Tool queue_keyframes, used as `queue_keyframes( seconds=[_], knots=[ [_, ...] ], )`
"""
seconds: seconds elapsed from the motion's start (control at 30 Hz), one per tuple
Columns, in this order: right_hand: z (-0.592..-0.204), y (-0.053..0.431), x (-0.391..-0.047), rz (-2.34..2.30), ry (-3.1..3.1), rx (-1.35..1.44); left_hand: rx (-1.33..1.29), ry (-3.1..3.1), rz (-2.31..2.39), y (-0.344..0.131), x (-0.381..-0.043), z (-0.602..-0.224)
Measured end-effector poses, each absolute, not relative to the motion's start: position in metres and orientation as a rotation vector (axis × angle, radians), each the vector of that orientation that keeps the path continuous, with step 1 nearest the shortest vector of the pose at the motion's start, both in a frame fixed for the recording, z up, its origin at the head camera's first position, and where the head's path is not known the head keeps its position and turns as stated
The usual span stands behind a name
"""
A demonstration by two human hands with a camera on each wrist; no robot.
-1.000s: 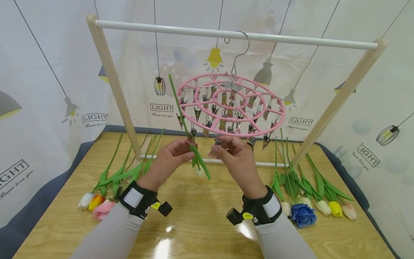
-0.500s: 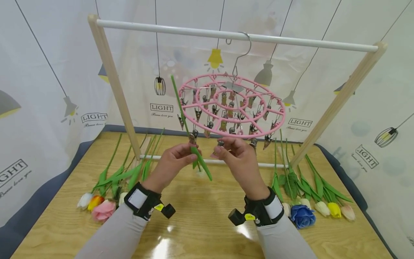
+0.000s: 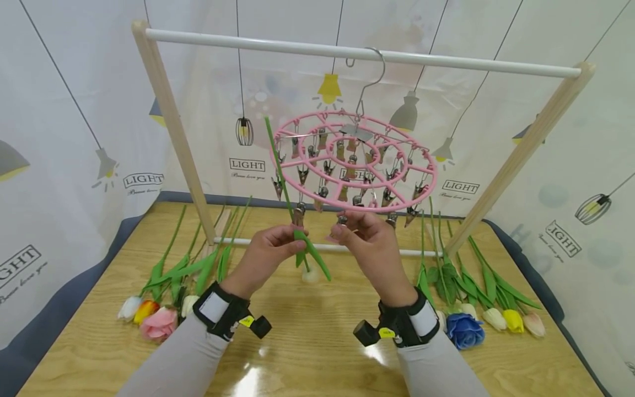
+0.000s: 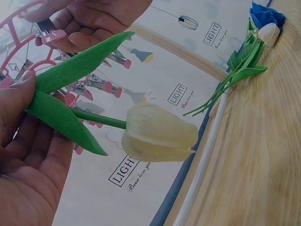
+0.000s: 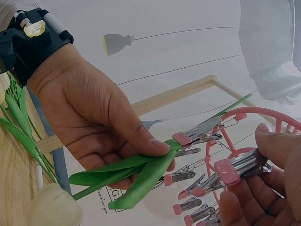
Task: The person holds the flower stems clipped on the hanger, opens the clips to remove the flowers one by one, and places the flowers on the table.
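Note:
An upside-down white tulip (image 4: 157, 134) with green leaves is held by my left hand (image 3: 265, 253), thumb and fingers pinching it where the leaves meet the stem. Just above those fingertips a metal clip with pink tips (image 5: 195, 132) sits on the stem, which runs up past the rim of a pink round clip hanger (image 3: 416, 190). To the right, my right hand (image 3: 372, 248) pinches another pink-tipped clip (image 5: 230, 172) between thumb and fingers, below the front rim; nothing shows between that clip's tips.
The hanger hooks over the white bar (image 3: 278, 47) of a wooden-legged rack (image 3: 173, 127). Several flowers lie on the table to the left, among them a pink rose (image 3: 160, 324). More lie to the right, including a blue rose (image 3: 465, 331) and a yellow tulip (image 3: 513, 322).
Both hands have shifted slightly down and to the right, the tulip and the pinched clip moving with them. The hanger's front left side tips a little. Both grips stay the same.

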State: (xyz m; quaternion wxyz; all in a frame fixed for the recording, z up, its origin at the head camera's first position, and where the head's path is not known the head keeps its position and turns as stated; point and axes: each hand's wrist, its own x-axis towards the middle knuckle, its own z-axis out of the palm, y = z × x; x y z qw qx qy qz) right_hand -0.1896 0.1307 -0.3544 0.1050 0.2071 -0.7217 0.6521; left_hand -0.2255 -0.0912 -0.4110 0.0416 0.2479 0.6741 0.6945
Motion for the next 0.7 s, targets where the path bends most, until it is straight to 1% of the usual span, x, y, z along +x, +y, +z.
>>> queue_keyframes(
  seconds=[0.3, 0.63, 0.7],
  knots=[
    [-0.352, 0.135, -0.185, 1.772, -2.239, 0.556, 0.795, 2.065, 2.122, -0.088, -0.221, -0.409],
    [-0.352, 0.148, -0.159, 1.232, -2.414, 0.514, 0.855, 2.069, 2.122, -0.085, -0.217, -0.409],
    [-0.349, 0.150, -0.152, 1.114, -2.426, 0.469, 0.857, 2.073, 2.119, -0.085, -0.217, -0.407]
  ],
)
